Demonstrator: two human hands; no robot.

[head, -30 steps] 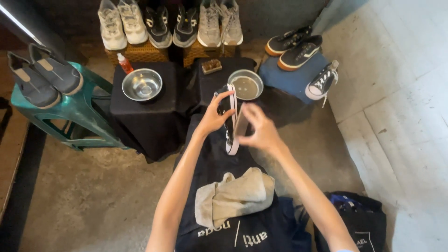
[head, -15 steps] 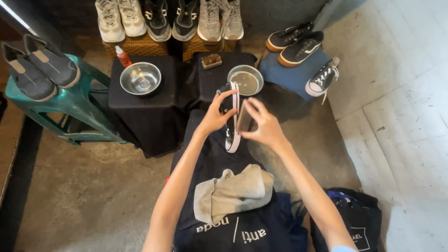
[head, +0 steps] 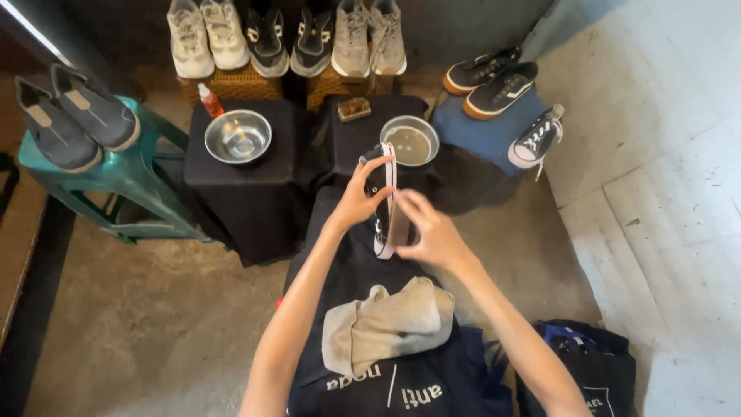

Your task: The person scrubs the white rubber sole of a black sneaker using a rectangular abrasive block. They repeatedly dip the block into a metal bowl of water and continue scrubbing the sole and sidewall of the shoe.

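gripping the black sneaker (head: 380,193) firmly, the left hand (head: 356,202) is bracing it while the right hand's (head: 432,232) closed fingers are working the brush (head: 399,222) evenly along its white sole edge.

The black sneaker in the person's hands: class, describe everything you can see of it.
The black sneaker has a white rubber sole edge and looks like canvas. It is held on its side, sole edge facing right, toe end toward the grey water bowl, heel end down over the dark apron. The left hand grips its upper from the left. The right hand presses a small brush against its sole side. Laces and inside are not visible.
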